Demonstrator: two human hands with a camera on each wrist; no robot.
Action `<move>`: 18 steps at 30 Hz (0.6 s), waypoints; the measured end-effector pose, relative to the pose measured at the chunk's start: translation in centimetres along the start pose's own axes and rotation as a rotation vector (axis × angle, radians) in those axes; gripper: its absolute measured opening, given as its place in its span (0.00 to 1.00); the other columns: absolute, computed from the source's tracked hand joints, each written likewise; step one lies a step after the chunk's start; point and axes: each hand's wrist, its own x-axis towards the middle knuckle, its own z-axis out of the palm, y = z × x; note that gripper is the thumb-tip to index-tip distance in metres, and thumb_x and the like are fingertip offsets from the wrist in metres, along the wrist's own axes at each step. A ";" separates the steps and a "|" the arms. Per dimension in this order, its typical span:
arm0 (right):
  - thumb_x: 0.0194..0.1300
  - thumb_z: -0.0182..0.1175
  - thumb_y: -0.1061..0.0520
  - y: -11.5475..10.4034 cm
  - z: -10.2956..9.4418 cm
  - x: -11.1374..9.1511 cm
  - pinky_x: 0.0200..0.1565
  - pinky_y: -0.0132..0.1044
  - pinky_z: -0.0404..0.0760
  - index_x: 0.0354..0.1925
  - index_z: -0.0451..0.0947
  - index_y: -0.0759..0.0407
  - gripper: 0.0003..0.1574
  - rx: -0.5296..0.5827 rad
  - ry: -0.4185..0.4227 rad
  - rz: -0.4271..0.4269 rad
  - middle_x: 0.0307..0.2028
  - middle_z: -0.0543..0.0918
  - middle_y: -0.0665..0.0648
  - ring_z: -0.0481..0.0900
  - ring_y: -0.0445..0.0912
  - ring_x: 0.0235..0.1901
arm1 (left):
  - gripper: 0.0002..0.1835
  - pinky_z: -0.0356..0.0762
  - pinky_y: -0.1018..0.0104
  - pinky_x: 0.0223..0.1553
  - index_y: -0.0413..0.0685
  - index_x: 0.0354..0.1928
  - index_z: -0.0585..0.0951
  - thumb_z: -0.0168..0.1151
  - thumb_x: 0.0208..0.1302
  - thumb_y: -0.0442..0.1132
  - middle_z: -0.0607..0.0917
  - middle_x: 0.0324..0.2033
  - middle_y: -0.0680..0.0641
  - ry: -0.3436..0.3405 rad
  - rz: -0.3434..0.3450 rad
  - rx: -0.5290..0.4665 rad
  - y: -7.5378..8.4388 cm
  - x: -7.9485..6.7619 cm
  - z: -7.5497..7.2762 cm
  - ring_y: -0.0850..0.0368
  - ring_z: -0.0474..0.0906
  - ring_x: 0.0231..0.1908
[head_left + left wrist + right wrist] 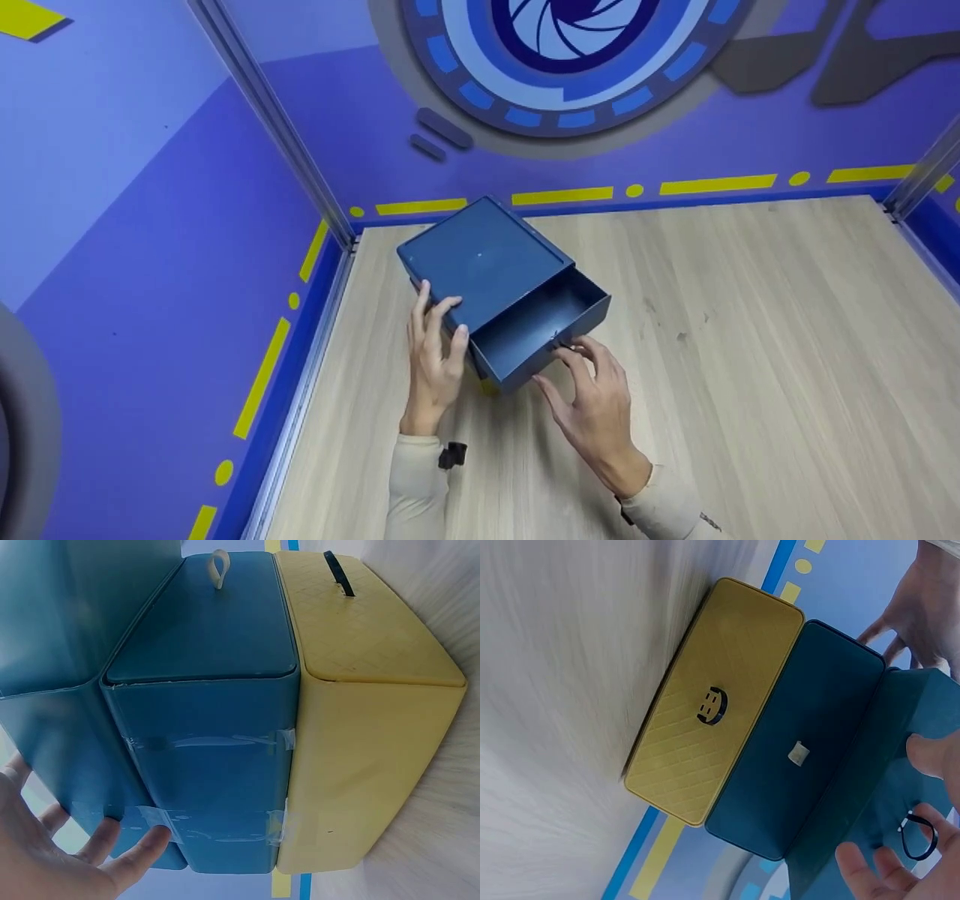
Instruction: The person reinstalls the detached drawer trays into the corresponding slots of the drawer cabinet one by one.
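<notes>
A dark blue drawer box (480, 259) tops a stack, with its drawer (544, 322) pulled partway out toward the person. Inside the drawer, the visible part is bare. My left hand (435, 352) lies along the box's left side, fingers spread, fingertips at the top edge; its fingers (139, 855) touch the side wall in the left wrist view. My right hand (592, 405) is at the drawer's front, with curled fingers at its black loop handle (921, 838). The right thumb (928, 755) rests on the drawer front.
Below the open drawer stand another blue box (202, 720) with a pale loop, and a yellow box (375, 757) with a black loop, at the bottom. Clear tape joins the boxes. The wooden table (765, 360) meets blue printed walls (315, 97) at the left and back.
</notes>
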 end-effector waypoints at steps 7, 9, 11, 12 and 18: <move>0.52 0.85 0.53 0.0 0.5 0.1 0.53 0.63 0.81 0.51 0.84 0.56 0.30 -0.006 0.010 -0.003 0.57 0.83 0.64 0.85 0.59 0.52 | 0.22 0.55 0.25 0.75 0.58 0.69 0.77 0.54 0.76 0.46 0.54 0.85 0.42 0.003 -0.004 -0.013 0.0 0.1 0.1 0.37 0.52 0.83; 0.52 0.85 0.53 0.0 0.6 0.2 0.53 0.63 0.81 0.51 0.84 0.56 0.30 -0.007 0.006 -0.002 0.57 0.83 0.64 0.85 0.59 0.52 | 0.22 0.55 0.25 0.75 0.58 0.69 0.77 0.54 0.75 0.46 0.54 0.85 0.42 0.004 -0.003 -0.019 0.0 0.1 0.1 0.37 0.51 0.83; 0.52 0.85 0.53 0.0 0.8 0.2 0.53 0.63 0.81 0.52 0.84 0.56 0.30 -0.007 0.008 -0.002 0.57 0.83 0.64 0.85 0.59 0.53 | 0.22 0.54 0.25 0.75 0.58 0.68 0.77 0.54 0.75 0.46 0.54 0.85 0.42 0.004 -0.004 -0.022 0.1 0.1 0.1 0.37 0.51 0.83; 0.53 0.84 0.52 0.0 0.8 0.2 0.54 0.63 0.81 0.52 0.84 0.56 0.30 -0.007 0.006 0.000 0.57 0.82 0.64 0.85 0.58 0.53 | 0.22 0.54 0.24 0.75 0.58 0.69 0.77 0.54 0.75 0.46 0.54 0.85 0.42 0.004 -0.005 -0.022 0.0 0.1 0.1 0.37 0.51 0.83; 0.53 0.85 0.52 -0.1 1.3 0.4 0.52 0.59 0.83 0.53 0.83 0.55 0.31 0.015 -0.005 0.019 0.57 0.81 0.63 0.85 0.58 0.53 | 0.22 0.54 0.24 0.75 0.59 0.69 0.77 0.54 0.75 0.46 0.54 0.85 0.42 0.003 -0.003 -0.015 0.0 0.0 0.1 0.37 0.52 0.83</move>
